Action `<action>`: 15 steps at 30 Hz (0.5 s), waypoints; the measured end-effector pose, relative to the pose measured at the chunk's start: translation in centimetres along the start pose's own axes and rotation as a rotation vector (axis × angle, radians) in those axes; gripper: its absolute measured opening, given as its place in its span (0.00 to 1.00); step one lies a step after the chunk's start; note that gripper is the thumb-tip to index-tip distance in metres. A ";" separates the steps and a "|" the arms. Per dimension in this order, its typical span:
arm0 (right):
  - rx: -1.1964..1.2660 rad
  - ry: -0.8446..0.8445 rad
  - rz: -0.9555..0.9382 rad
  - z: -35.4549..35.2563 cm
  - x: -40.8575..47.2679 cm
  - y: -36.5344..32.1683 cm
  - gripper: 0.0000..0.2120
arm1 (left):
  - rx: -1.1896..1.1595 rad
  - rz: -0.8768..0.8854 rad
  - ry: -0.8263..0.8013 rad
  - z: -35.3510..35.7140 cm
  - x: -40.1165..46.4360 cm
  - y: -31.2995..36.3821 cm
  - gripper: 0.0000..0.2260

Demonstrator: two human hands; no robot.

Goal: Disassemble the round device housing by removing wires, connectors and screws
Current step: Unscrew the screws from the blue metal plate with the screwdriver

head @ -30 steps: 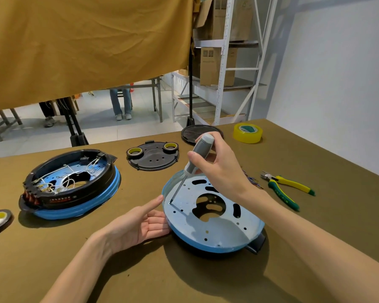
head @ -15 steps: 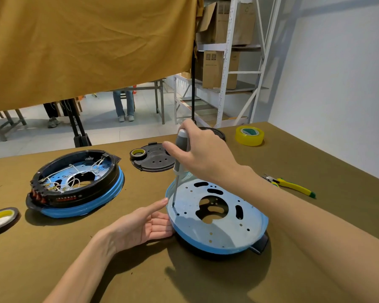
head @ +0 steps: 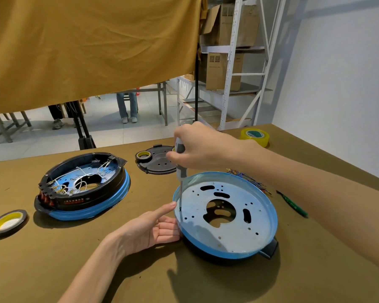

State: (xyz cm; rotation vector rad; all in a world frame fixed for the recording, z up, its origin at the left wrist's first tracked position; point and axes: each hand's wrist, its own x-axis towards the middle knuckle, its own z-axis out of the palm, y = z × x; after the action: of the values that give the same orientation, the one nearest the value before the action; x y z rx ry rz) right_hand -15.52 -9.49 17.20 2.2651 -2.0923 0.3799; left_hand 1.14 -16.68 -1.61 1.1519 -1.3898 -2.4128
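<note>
My right hand (head: 202,147) grips the screwdriver (head: 180,165), fingers curled round its grey handle, shaft upright, tip down on the pale plate inside the housing (head: 239,235) near its left rim. The housing lies on the table (head: 53,259) in front of me. My left hand (head: 149,229) lies palm up against its left edge, fingers straight and together, thumb touching the rim. A second housing (head: 83,189), with its wires, sits well to the left.
</note>
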 end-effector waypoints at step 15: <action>-0.097 -0.196 -0.035 -1.5 0.2 -0.9 0.16 | 0.110 0.008 0.092 0.8 0.4 -0.1 0.35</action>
State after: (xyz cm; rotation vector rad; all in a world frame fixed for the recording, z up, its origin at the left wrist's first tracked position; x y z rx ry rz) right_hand -14.82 -9.33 18.87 2.3640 -2.1014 0.0549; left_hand 0.31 -16.26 -1.71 1.2623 -1.5118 -2.2722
